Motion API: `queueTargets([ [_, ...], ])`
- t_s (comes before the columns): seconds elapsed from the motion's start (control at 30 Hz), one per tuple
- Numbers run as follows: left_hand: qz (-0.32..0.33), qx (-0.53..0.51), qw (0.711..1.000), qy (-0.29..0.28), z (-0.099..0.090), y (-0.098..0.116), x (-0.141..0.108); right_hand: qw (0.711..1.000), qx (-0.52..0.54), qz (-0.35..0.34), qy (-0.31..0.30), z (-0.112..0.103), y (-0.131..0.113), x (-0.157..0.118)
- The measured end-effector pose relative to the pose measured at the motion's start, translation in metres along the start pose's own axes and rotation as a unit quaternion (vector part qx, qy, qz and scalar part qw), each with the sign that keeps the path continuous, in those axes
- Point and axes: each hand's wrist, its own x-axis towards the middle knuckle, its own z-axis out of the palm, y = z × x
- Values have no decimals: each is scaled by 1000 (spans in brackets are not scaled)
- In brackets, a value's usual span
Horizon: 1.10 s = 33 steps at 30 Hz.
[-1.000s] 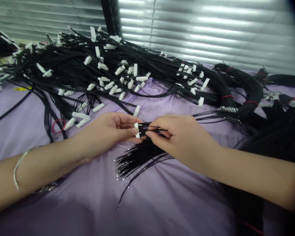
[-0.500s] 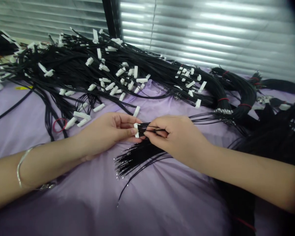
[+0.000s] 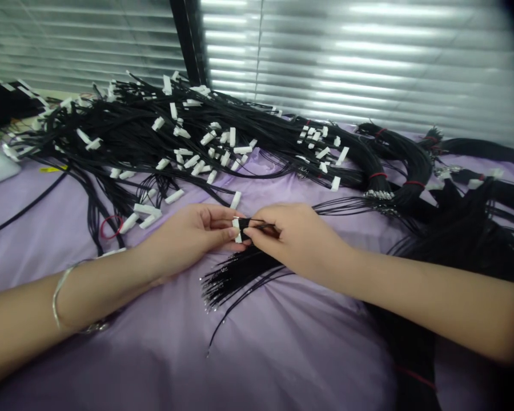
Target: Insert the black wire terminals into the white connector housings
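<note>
Between the thumb and fingers of my left hand (image 3: 203,228) is a small white connector (image 3: 237,230), with black wires running out of its right side. My right hand (image 3: 289,231) pinches thin black wires (image 3: 263,224) close beside the connector; its fingertips nearly meet those of my left hand. Below both hands, a bundle of black wires (image 3: 235,275) with shiny metal tips fans out on the purple cloth (image 3: 282,337). One wire (image 3: 217,326) curves away from that bundle toward me.
A large heap of black cables (image 3: 128,125) with white connectors stretches across the back. Bundles tied with red bands (image 3: 377,175) lie at the right. A red loop (image 3: 111,226) rests at the left, and window blinds (image 3: 346,63) stand behind.
My right hand has moved slightly left, closer to the white connector. My left hand still holds the connector. The whole view has shifted a little.
</note>
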Motion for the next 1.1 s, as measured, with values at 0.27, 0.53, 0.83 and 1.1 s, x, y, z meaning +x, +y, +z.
queueTargets([
  [0.27,12,3,1000,20,3,-3,2,999,4,-50,-6,2,3,2],
  [0.53,29,-5,1000,1,3,-3,2,996,-11,-89,0,7,6,1],
  [0.83,2,-33,999,25,1,-1,2,972,-99,-187,104,-27,-4,-10],
  [1.1,24,-13,999,21,0,-2,2,986,-62,-141,71,-13,4,1],
])
